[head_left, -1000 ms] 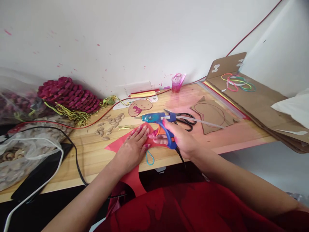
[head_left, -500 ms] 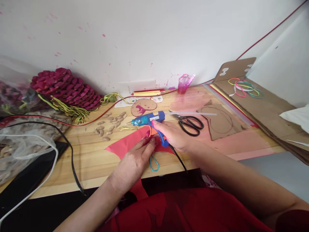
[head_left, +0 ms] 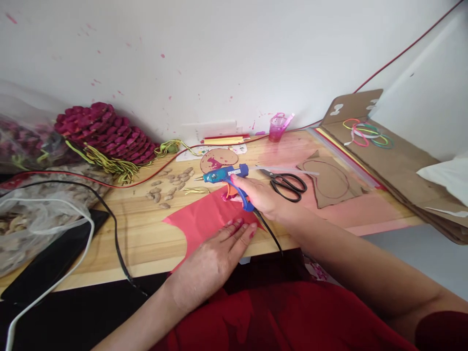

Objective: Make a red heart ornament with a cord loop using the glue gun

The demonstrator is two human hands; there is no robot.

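My right hand (head_left: 261, 197) is wrapped round the handle of a blue glue gun (head_left: 224, 175), whose metal tip points left above the wooden table (head_left: 146, 234). A clear glue stick sticks out of its back. Below it lies a red paper sheet (head_left: 204, 217) that hangs over the table's near edge. My left hand (head_left: 215, 258) lies flat on the near part of that sheet, fingers stretched out, holding nothing.
Black scissors (head_left: 287, 184) lie right of the gun, beside cut cardboard (head_left: 329, 180). Several seeds (head_left: 171, 183) lie behind the paper. A dark red woven piece (head_left: 106, 134), plastic bags (head_left: 32, 219), cables (head_left: 113, 229), a pink cup (head_left: 277, 127) and cardboard with rubber bands (head_left: 365, 134) surround the table.
My left hand slid back toward the table's near edge and flattened on the red paper, covering the blue loop. The glue gun stayed over the paper's far edge.
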